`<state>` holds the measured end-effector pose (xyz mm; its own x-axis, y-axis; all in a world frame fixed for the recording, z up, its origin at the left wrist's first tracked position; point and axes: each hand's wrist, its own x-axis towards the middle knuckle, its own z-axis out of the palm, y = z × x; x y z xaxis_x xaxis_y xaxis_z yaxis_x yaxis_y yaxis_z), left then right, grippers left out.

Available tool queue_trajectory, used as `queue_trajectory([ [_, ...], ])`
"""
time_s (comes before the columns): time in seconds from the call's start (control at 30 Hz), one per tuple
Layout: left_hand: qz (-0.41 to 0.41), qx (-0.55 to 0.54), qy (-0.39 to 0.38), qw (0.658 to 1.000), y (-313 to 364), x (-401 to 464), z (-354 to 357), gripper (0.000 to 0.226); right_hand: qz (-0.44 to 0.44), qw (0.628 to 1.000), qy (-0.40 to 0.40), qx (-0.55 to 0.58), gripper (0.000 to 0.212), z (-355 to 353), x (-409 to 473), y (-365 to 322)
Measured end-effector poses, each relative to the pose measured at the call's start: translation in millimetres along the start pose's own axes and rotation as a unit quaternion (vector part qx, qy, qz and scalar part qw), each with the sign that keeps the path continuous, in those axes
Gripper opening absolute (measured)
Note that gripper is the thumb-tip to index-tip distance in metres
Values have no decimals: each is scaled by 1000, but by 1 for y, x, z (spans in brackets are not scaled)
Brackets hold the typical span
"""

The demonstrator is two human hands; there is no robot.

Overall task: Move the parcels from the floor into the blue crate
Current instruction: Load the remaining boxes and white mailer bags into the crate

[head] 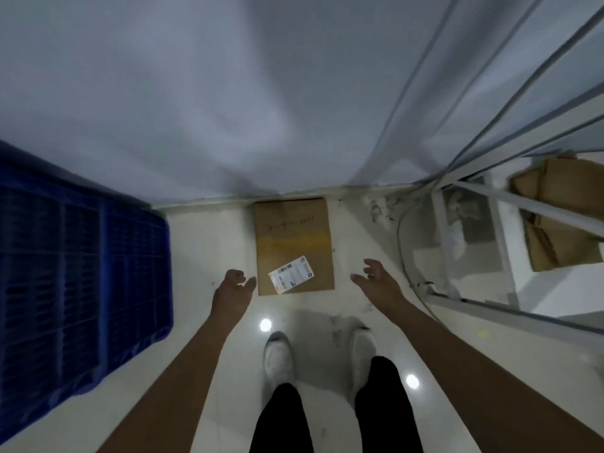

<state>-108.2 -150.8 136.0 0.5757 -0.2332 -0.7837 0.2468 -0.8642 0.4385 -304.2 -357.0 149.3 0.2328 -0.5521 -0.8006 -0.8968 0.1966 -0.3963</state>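
Observation:
A flat brown cardboard parcel [294, 237] with a white shipping label lies on the pale floor against the wall, straight ahead of my feet. My left hand [233, 289] hovers beside the parcel's near left corner, fingers loosely curled, holding nothing. My right hand [376, 277] is spread open to the right of the parcel's near right corner, apart from it. The blue crate [81, 273] stands on the floor at the left, its ribbed inside showing.
A white metal shelf frame [474, 243] stands at the right with brown cardboard boxes [555, 217] behind it. A cable [403, 253] runs down the floor by the frame. The wall [228, 93] rises just behind the parcel. My white shoes [277, 358] stand below.

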Motion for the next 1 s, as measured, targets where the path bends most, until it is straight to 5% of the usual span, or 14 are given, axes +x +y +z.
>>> queue_trajectory([
  [0.3, -77, -36, 41, 996, -74, 163, 115, 55, 3, 998, -39, -40, 64, 92, 193, 69],
  [0.5, -109, -84, 46, 989, -116, 211, 159, 55, 47, 996, -45, 66, 71, 143, 243, 99],
  [0.6, -105, -121, 5, 987, -131, 199, 154, 53, 59, 995, -23, 79, 89, 138, 242, 106],
  [0.73, -98, -209, 1, 973, -134, 147, 132, 52, 51, 992, -44, 102, 55, 114, 199, 109],
  [1.0, -43, -239, 2, 970, -62, 12, 58, 42, 9, 981, -93, 171, 48, 31, 73, 48],
])
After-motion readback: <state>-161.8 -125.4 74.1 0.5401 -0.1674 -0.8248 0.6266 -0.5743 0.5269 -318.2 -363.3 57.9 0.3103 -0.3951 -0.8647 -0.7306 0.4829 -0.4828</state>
